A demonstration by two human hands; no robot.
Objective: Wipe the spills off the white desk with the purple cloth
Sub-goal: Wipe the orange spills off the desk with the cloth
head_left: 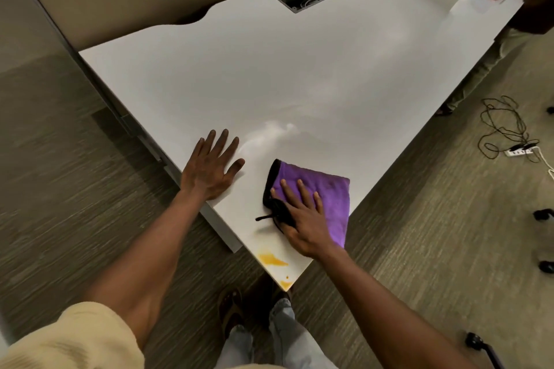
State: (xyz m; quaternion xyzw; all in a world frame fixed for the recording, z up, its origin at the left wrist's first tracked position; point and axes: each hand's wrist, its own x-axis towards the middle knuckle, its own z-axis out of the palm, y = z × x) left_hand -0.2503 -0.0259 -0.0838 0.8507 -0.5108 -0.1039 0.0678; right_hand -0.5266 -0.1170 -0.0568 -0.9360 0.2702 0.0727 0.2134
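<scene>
Right hand (305,219) flat, fingers straight, pressing purple cloth (325,198) on white desk (269,84) near its front corner. Left hand (211,166) flat, fingers spread, beside it. Orange spill (272,259) just past the cloth.

Head view, single, wide-angle: worn by standing person, faces forward and steeply down onto near corner of counter (269,84); close range, both forearms, feet and surrounding floor (60,174) included.
</scene>
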